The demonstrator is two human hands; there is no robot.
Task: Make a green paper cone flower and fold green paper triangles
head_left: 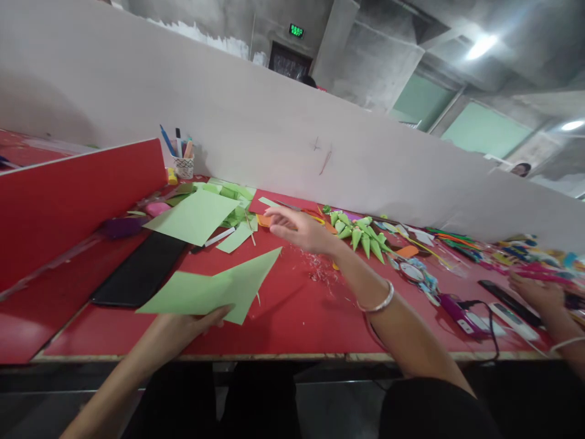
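Note:
My left hand [194, 326] grips a sheet of light green paper [219, 286] by its lower edge, thumb on top. The sheet is bent and held above the red table. My right hand [304, 230] is raised over the table with its fingers apart and nothing in them. Beneath and behind it lie scissors [315, 214] with orange handles, partly hidden. Another flat green sheet [198, 214] rests on a heap of green paper pieces [240, 194] at the left. To the right of my right hand sits a cluster of green paper cones [361, 231].
A black tablet-like slab [137, 271] lies at the left by a red divider [82, 204]. A pen cup [183, 166] stands against the white partition [274, 122]. Paper shreds [322, 268] dot the red table [292, 329]. At the right are a purple box [461, 314] and another person's hand [542, 296].

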